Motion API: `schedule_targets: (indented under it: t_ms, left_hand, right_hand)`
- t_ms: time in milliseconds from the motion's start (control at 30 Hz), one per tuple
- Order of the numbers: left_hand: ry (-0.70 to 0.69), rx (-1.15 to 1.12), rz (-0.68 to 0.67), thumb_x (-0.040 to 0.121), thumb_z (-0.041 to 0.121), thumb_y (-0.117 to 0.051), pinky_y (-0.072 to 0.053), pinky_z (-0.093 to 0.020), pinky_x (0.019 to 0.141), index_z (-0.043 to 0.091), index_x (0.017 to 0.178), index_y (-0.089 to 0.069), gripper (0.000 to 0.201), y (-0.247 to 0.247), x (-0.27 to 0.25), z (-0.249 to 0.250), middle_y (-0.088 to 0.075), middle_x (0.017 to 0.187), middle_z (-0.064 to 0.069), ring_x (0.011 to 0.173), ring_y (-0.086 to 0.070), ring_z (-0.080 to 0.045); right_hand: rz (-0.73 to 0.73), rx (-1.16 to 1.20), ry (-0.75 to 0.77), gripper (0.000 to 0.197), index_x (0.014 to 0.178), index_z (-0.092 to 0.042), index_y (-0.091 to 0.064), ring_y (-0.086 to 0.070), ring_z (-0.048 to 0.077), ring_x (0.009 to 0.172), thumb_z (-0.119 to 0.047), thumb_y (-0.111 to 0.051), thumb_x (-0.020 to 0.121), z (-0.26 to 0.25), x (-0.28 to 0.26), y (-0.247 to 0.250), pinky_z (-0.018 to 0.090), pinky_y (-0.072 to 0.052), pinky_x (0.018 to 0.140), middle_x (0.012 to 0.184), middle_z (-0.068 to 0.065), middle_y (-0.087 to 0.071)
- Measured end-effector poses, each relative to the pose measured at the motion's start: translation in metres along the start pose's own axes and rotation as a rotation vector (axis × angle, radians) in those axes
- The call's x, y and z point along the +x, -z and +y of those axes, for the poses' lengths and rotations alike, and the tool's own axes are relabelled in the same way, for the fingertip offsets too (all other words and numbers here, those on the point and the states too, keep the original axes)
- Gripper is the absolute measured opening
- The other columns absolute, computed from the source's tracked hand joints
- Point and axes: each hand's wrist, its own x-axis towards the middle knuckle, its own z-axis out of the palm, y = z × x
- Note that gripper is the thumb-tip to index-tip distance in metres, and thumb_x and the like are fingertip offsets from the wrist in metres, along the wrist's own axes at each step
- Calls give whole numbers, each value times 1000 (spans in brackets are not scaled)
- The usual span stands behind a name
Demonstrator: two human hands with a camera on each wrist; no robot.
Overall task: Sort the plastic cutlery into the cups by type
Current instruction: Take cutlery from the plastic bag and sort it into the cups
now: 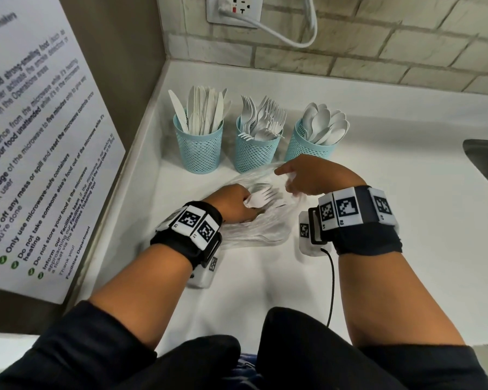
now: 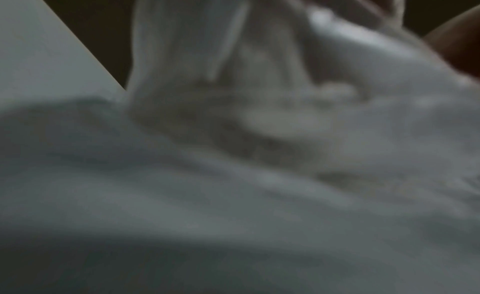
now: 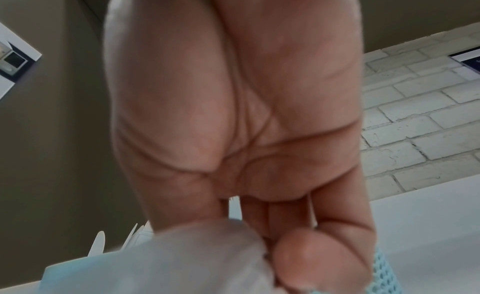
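Writing is read first at the far left, where a wall notice [image 1: 40,153] carries lines such as "Wipe off any mess or spill", "Only use microwave-safe containers", "Thank you!" and "Facilities Department"; no brand is legible on the cutlery or cups. Next along the white counter [image 1: 378,209] three pale blue mesh cups are lined up: the knife cup [image 1: 199,149] on the left, the fork cup [image 1: 255,150] in the middle, the spoon cup [image 1: 307,144] on the right, each already well filled with white pieces standing handle-down. Just in front of them a thin clear plastic bag [image 1: 254,229] lies crumpled, and white forks [image 1: 261,197] are seen through it. The left hand [image 1: 233,204] is buried in the bag's mouth with its fingers curled around a bunch of those forks; its wrist view is too blurred to confirm more. The right hand [image 1: 313,175] holds the bag's upper edge, the film being pinched between thumb and fingers [image 3: 306,261]. The cutlery is judged very light, stiff and smooth, so a bundle is best taken around the handles, where the pieces nest, rather than at the tines, which could snag the film. The bag is judged limp and slippery.
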Motion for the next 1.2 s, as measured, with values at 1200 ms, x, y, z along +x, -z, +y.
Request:
schedule_targets:
  t_ms: [1200]
  left_hand:
    - [-79,-342,-80,90,30,-59,-42,-9,69,23,81,-67,14,21,-7,-9,-68,68,10,66,-59,0]
  right_hand:
    - [97,-33,37,46,130,-23,-54,-54,20,114,0,-45,92,16,-5,5,14,-38,66,130,5,-57]
